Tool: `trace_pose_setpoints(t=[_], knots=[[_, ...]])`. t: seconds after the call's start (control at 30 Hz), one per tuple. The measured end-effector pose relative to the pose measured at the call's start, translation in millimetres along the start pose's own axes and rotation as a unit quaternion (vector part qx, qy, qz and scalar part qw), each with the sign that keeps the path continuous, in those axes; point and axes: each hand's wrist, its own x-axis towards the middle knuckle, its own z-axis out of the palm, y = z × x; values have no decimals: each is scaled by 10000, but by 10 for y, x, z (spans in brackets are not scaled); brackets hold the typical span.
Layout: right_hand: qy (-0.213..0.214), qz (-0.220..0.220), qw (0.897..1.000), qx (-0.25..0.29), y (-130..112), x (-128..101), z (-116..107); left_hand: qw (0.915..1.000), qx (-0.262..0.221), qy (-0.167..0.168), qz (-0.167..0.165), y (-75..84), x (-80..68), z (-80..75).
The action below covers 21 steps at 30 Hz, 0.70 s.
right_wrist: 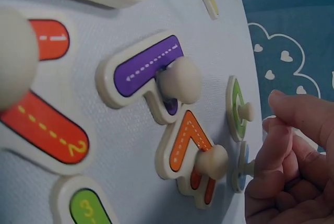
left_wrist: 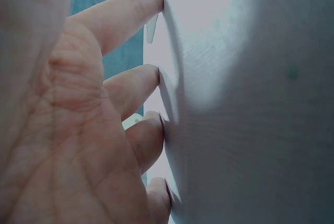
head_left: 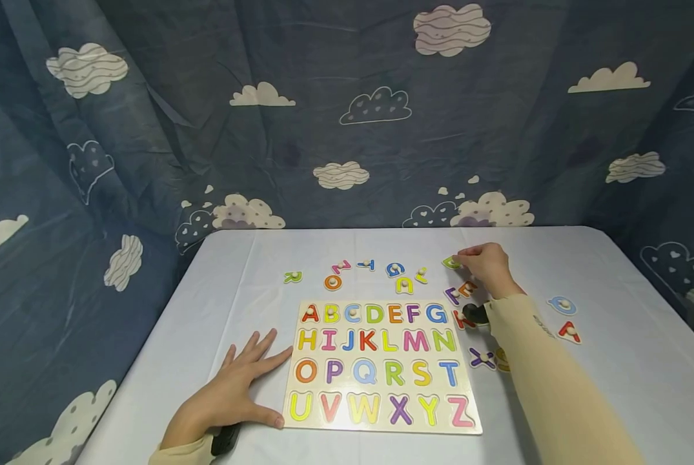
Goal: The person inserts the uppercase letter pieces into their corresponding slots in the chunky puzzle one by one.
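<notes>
A wooden alphabet board lies at the table's middle, with small knobs on A, B and C in its top row. My left hand rests spread at its left edge, index finger and thumb touching the side. In the left wrist view, the straight fingers press their tips on the cloth. My right hand reaches to a green letter piece at the back. In the right wrist view, the thumb and bent fingers are just apart from that piece's knob, holding nothing.
Loose knobbed letters lie behind the board, among them a green R, an orange O and a blue G. Right of it are a purple X, a red A and a blue piece. A cloud-patterned curtain hangs behind.
</notes>
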Motion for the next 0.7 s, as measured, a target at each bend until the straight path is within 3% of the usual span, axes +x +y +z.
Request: trace_pose_setpoints(t=[0.7], knots=[[349,-39,9989,-309,33,12,84,9999,46,-13,-90,-9,19,10]])
